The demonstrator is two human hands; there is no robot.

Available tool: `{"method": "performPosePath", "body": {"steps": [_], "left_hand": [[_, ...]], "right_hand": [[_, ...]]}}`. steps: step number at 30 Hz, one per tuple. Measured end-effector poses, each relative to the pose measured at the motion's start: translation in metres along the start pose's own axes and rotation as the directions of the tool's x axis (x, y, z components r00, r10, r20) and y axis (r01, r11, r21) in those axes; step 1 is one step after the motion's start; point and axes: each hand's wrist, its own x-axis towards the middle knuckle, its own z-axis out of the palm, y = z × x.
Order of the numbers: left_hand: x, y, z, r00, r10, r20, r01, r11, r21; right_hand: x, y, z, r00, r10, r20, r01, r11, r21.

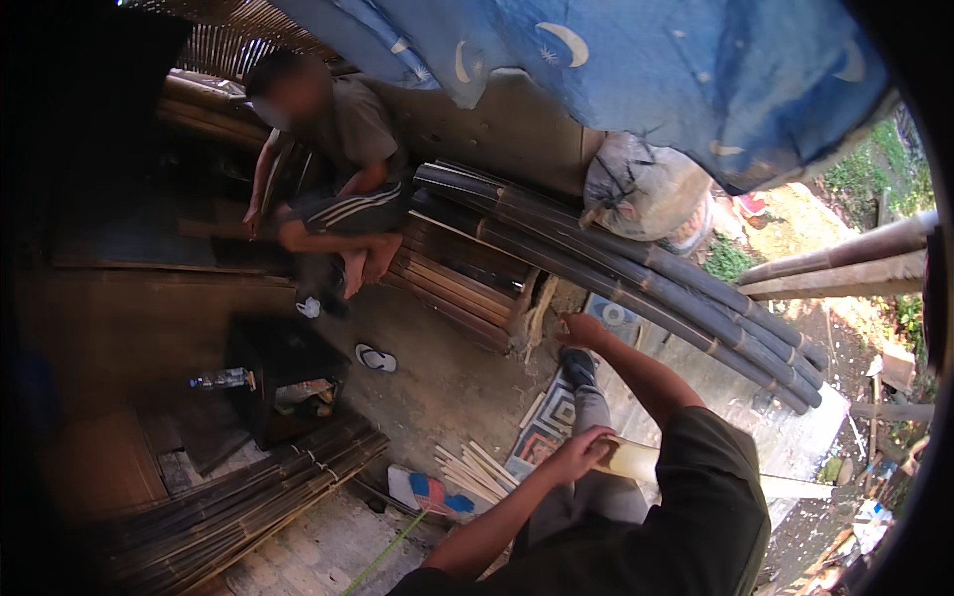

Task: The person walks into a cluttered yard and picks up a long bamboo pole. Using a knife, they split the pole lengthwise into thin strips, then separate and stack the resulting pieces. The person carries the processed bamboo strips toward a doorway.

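My left hand (579, 453) grips the near end of a pale bamboo tube (696, 475) that lies across my lap and runs out to the right. My right hand (581, 331) is stretched forward with curled fingers, close to the cut ends of a stack of long dark bamboo poles (636, 270) and a pile of brown wooden slats (452, 283). Whether it holds anything is unclear. My foot in a dark shoe (577, 366) rests just below that hand.
Another person (343, 169) sits on the slats at the back left. A grey sack (641, 189) lies on the poles under a blue cloth (676, 70). Pale split strips (477, 472), a patterned mat (550, 417), a thin-cane bundle (248, 502), a sandal (376, 359) and a bottle (224, 378) lie around.
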Motion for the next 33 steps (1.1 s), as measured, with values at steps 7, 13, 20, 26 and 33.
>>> {"method": "performPosePath", "body": {"steps": [7,13,20,26,33], "left_hand": [[0.064,-0.075,-0.037,0.999,-0.038,0.022,0.039,0.997,-0.072],[0.049,-0.104,-0.053,0.956,-0.215,0.2,0.271,0.907,-0.322],[0.015,-0.076,-0.054,0.97,-0.101,0.223,0.135,0.981,-0.143],[0.015,-0.035,-0.019,0.973,-0.064,0.221,0.068,0.998,-0.011],[0.011,0.094,0.036,0.963,0.114,0.244,-0.145,0.983,0.113]], "right_hand": [[0.228,-0.042,0.086,0.999,-0.032,-0.007,0.028,0.946,-0.323],[0.27,-0.044,0.087,0.986,0.165,0.031,-0.148,0.943,-0.299],[0.11,-0.093,-0.036,0.953,0.076,0.295,-0.089,0.996,0.029],[-0.211,-0.16,-0.174,0.882,0.254,-0.398,-0.155,0.952,0.263],[-0.514,-0.247,-0.087,0.147,0.932,-0.332,0.281,0.283,0.917]]}}
